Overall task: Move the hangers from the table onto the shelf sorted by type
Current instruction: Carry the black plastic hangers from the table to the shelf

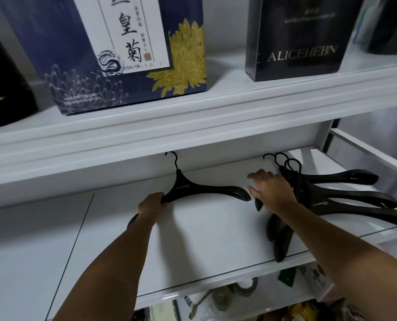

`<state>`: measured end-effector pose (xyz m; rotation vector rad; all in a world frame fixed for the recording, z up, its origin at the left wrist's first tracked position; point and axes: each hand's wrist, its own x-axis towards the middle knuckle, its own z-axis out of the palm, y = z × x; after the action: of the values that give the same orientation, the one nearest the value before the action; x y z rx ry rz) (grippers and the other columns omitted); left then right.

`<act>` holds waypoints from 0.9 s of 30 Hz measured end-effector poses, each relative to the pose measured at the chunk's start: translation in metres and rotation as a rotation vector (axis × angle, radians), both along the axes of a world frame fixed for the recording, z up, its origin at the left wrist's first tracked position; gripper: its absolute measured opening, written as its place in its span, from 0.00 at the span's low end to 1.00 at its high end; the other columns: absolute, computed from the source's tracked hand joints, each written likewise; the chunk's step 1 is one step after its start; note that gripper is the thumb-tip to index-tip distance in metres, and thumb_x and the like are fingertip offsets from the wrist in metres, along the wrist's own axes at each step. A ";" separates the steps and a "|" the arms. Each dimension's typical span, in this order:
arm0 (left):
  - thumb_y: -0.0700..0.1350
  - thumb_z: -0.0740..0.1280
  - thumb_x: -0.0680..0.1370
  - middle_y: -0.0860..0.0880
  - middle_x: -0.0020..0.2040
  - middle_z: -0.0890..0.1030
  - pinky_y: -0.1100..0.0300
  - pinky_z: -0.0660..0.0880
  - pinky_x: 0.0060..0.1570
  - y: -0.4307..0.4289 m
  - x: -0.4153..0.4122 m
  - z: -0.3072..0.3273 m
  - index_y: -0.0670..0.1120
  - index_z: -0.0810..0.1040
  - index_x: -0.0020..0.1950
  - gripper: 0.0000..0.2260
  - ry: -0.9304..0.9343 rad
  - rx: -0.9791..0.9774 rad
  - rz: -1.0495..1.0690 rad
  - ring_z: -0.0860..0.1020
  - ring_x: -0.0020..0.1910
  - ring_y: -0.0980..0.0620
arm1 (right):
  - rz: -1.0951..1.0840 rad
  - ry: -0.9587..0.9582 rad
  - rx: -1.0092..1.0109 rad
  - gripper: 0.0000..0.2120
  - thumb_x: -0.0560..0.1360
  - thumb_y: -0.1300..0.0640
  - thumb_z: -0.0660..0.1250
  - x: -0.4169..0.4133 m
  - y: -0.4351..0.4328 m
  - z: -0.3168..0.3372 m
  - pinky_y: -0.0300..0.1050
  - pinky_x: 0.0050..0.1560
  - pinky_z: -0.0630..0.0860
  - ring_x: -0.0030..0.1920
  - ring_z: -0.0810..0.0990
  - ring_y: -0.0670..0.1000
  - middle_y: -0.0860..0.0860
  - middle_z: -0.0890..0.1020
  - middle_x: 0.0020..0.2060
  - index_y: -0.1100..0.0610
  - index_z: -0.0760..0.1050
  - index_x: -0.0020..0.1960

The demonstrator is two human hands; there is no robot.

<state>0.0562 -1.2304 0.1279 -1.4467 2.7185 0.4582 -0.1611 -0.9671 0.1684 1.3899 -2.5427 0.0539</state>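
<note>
Left hand (151, 204) curls its fingers round one arm of a black hanger (200, 189) on the white shelf (204, 239), while right hand (272, 193) lies with fingers spread over the hanger stack (336, 200).

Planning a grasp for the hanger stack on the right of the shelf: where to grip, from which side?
Best take the hanger stack at the necks just below the hooks: there all overlap, while the arms fan apart. Come from the front and above, since the hooks point to the back of the shelf. The right hand lies there.
</note>
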 end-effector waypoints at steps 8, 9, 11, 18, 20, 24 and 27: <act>0.50 0.59 0.79 0.47 0.56 0.80 0.55 0.67 0.59 -0.003 0.001 -0.006 0.52 0.76 0.59 0.11 -0.062 -0.048 -0.123 0.77 0.56 0.46 | 0.013 -0.036 -0.008 0.21 0.81 0.45 0.56 -0.002 -0.004 -0.011 0.47 0.55 0.72 0.56 0.78 0.55 0.54 0.77 0.60 0.53 0.69 0.70; 0.50 0.59 0.79 0.47 0.55 0.80 0.54 0.66 0.60 -0.003 0.002 -0.006 0.52 0.76 0.58 0.10 -0.058 -0.045 -0.130 0.77 0.56 0.46 | 0.013 -0.030 0.007 0.21 0.81 0.45 0.54 -0.001 -0.006 -0.012 0.46 0.55 0.71 0.57 0.77 0.55 0.53 0.77 0.61 0.53 0.68 0.70; 0.50 0.61 0.78 0.47 0.54 0.80 0.53 0.67 0.60 -0.002 0.001 -0.006 0.52 0.77 0.56 0.09 -0.031 -0.031 -0.120 0.77 0.55 0.46 | 0.014 -0.032 0.029 0.21 0.81 0.44 0.53 0.002 -0.009 -0.013 0.46 0.56 0.70 0.58 0.76 0.53 0.52 0.76 0.61 0.51 0.67 0.71; 0.53 0.62 0.78 0.44 0.56 0.76 0.52 0.69 0.60 0.004 -0.011 -0.006 0.49 0.77 0.60 0.14 -0.054 -0.023 -0.099 0.75 0.57 0.44 | 0.020 -0.027 0.042 0.21 0.81 0.44 0.52 0.006 -0.014 -0.015 0.46 0.57 0.69 0.59 0.75 0.52 0.51 0.76 0.61 0.50 0.66 0.71; 0.55 0.63 0.78 0.43 0.57 0.74 0.51 0.71 0.60 0.003 -0.012 -0.006 0.48 0.76 0.62 0.17 -0.107 -0.028 -0.102 0.74 0.59 0.44 | 0.019 -0.031 0.040 0.21 0.81 0.44 0.52 0.004 -0.013 -0.014 0.46 0.57 0.68 0.59 0.75 0.52 0.51 0.76 0.61 0.51 0.67 0.71; 0.62 0.62 0.76 0.45 0.64 0.71 0.51 0.66 0.64 0.003 -0.014 0.000 0.50 0.69 0.68 0.25 -0.224 -0.072 -0.138 0.70 0.65 0.45 | 0.029 -0.056 0.037 0.22 0.81 0.45 0.53 0.005 -0.012 -0.009 0.46 0.58 0.68 0.60 0.75 0.53 0.52 0.76 0.62 0.52 0.66 0.72; 0.62 0.59 0.78 0.45 0.70 0.68 0.52 0.63 0.66 0.007 -0.014 0.012 0.50 0.62 0.74 0.28 -0.185 -0.171 -0.226 0.67 0.68 0.45 | 0.048 -0.091 0.024 0.23 0.81 0.45 0.54 0.011 -0.014 -0.003 0.46 0.61 0.67 0.62 0.75 0.54 0.53 0.74 0.66 0.52 0.64 0.73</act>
<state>0.0425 -1.2239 0.1400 -1.1268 2.7784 0.0792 -0.1505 -0.9810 0.1652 1.4908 -2.5909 0.0973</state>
